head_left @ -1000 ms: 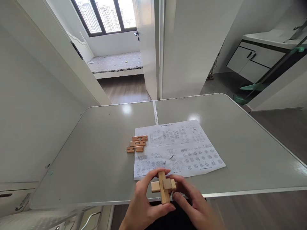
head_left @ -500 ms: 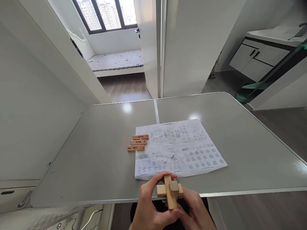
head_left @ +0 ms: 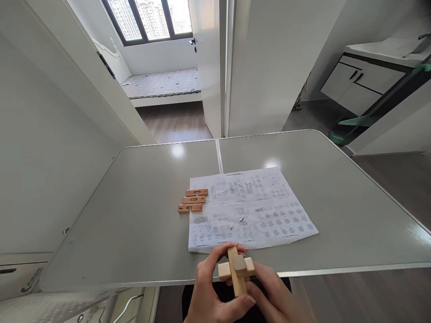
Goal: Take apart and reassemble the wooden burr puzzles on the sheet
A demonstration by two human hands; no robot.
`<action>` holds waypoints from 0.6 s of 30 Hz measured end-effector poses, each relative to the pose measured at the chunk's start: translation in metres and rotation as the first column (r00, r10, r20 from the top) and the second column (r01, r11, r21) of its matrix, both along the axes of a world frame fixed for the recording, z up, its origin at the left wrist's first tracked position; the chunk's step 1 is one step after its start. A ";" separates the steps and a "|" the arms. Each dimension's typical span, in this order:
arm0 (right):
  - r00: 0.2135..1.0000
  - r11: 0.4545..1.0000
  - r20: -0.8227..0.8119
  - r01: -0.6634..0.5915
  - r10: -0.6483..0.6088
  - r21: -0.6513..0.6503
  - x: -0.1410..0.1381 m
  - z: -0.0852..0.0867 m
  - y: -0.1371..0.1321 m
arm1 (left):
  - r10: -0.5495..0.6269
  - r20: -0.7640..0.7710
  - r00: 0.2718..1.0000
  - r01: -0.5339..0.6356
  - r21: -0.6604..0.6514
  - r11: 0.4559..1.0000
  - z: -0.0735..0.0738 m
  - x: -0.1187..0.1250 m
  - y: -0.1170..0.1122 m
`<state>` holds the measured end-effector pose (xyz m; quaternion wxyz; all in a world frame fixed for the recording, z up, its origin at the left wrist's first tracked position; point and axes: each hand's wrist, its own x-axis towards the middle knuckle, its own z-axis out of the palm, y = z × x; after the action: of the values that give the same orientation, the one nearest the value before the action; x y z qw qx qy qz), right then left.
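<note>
Rightward since a second ago: wooden cross (head_left: 239, 265) in curled left hand (head_left: 209, 289)

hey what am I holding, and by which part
A cross-shaped wooden burr puzzle: the left hand clasps its long bar by both ends; the right hand is at its right side, contact partly hidden.

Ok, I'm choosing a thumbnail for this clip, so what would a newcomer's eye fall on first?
Probably the pale wooden cross of blocks, low in the middle of the view, between the left hand and the right hand. Next might come the printed white sheet on the table beyond them, then the three reddish-brown wooden pieces straddling its left edge.
</note>
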<state>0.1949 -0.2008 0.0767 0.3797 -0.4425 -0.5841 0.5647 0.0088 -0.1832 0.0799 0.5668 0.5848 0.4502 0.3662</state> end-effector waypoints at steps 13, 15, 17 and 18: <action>0.994 0.996 0.107 -0.036 0.027 0.078 -0.005 -0.008 0.001 | -0.074 -0.161 0.984 0.090 0.096 0.991 0.017 -0.012 0.015; 0.993 0.997 0.121 -0.013 0.004 0.075 -0.007 -0.010 -0.001 | -0.077 -0.172 0.982 0.095 0.103 0.990 0.015 -0.013 0.014; 0.992 0.997 0.123 0.007 -0.017 0.075 -0.008 -0.012 -0.003 | -0.083 -0.188 0.979 0.103 0.100 0.990 0.014 -0.014 0.012; 0.992 0.997 0.121 0.016 -0.025 0.075 -0.009 -0.012 -0.004 | -0.086 -0.197 0.977 0.107 0.096 0.990 0.013 -0.015 0.011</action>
<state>0.1861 -0.2051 0.0648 0.3652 -0.4676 -0.6220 0.5110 -0.0061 -0.1719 0.0933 0.5058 0.6680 0.4537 0.3035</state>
